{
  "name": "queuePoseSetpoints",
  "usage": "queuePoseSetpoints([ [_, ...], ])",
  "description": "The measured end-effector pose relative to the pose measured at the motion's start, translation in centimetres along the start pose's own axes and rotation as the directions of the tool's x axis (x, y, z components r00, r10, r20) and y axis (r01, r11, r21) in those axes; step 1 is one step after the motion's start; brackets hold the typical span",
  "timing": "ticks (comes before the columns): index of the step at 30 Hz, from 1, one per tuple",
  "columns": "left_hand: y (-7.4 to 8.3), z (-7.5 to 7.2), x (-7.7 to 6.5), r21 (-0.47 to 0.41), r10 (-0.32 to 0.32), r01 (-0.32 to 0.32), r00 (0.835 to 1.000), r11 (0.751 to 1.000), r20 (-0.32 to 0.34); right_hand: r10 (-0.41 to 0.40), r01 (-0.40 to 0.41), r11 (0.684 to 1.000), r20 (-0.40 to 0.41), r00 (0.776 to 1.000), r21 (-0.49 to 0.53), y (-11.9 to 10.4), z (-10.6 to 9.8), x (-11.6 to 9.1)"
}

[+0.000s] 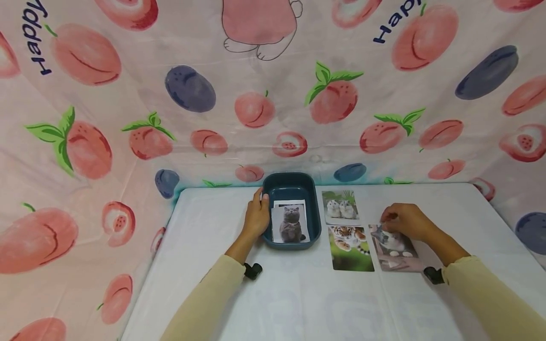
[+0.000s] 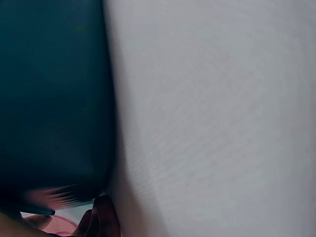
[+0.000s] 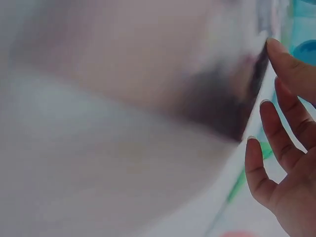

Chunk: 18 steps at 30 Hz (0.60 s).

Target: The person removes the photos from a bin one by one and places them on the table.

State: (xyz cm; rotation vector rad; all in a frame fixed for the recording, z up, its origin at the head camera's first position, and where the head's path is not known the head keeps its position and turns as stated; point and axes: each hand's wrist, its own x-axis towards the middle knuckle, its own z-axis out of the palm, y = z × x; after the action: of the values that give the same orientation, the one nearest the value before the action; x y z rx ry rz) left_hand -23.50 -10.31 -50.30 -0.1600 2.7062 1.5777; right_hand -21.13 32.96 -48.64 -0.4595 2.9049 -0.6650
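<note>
One photo card (image 1: pixel 396 251), far edge pinched in right grip (image 1: pixel 407 220); left grip (image 1: pixel 256 217) holds bin (image 1: pixel 317 215)

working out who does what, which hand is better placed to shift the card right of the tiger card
Probably the right hand: it pinches the far edge of that card. The left hand grips the tray, farther off, beyond the tiger card.
</note>
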Motion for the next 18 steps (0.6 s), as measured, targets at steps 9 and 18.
queuePoseSetpoints([
  [9, 0.1, -0.2, -0.1, -0.004, 0.011, -0.011, 1.0, 1.0, -0.007, -0.202, 0.204, 0.977, -0.033, 0.979, 0.068, -9.8, -2.5, 6.5],
  [18, 0.1, 0.0, -0.1, -0.02, 0.007, -0.007, 1.0, 1.0, 0.003, -0.254, 0.212, 0.952, 0.185, 0.949, 0.219, -19.8, -2.0, 14.2],
])
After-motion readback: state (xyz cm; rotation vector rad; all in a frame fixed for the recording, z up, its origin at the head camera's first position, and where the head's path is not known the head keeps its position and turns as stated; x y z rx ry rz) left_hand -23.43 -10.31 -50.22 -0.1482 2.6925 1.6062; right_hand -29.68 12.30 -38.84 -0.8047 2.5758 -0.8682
